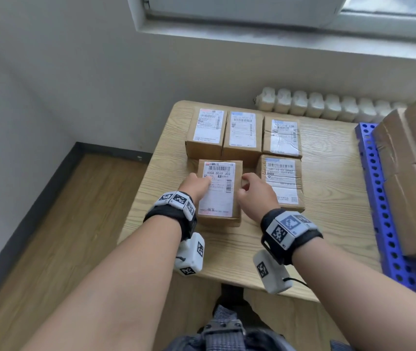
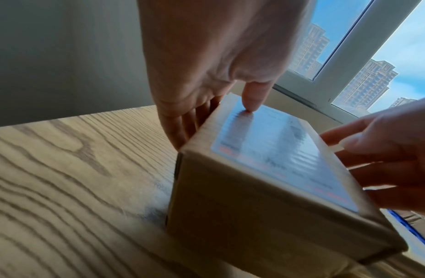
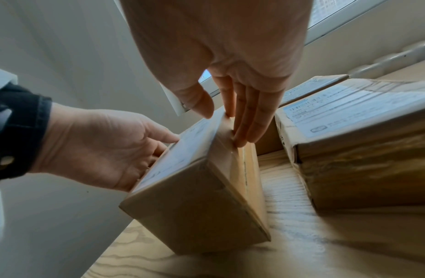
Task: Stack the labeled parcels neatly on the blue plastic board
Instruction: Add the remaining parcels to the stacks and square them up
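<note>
The nearest labeled parcel [image 1: 219,191] [image 2: 266,178] [image 3: 195,197], a brown box with a white shipping label on top, sits at the table's front left. My left hand [image 1: 196,181] [image 2: 218,112] grips its left edge, thumb on the label and fingers down the left side. My right hand [image 1: 250,188] [image 3: 230,120] lays straight fingers flat against the right side, its thumb hovering just over the top edge. The blue plastic board [image 1: 379,198], full of holes, lies along the table's right side with larger brown boxes [image 1: 409,173] stacked on it.
Three labeled parcels [image 1: 243,134] stand in a row at the back of the wooden table [image 1: 328,224], and another [image 1: 281,181] sits just right of my right hand. A white radiator [image 1: 328,105] and window sill are behind. The table's left edge drops to the floor.
</note>
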Motion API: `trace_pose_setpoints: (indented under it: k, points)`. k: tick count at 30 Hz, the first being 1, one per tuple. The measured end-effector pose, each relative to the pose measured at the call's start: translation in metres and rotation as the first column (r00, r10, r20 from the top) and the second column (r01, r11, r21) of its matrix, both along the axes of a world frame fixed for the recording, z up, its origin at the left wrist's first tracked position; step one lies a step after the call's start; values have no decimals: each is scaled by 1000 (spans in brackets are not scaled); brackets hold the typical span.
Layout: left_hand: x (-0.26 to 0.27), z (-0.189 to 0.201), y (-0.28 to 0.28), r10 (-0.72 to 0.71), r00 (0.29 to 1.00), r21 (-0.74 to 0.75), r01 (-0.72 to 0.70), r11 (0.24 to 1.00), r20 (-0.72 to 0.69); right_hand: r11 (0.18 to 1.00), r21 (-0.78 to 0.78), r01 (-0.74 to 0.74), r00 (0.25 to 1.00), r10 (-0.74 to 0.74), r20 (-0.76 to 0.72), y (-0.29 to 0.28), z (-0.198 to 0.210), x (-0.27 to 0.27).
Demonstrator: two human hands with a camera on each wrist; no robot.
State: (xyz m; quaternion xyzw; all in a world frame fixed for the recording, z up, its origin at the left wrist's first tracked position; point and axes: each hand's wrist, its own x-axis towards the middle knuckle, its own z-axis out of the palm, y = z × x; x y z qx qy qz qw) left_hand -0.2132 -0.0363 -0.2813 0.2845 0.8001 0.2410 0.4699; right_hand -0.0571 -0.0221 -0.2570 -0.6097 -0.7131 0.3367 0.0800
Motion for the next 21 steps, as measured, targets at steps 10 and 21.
trace_pose_setpoints:
  k: [10,21]
  points:
    - [4,24,-33,83,972,124,-113,986,219,987,52,150,979,-141,-150,-33,25,17]
    - [63,40,-50,-109,962,292,32,956,252,910,109,401,887,-355,-297,-83,38,88]
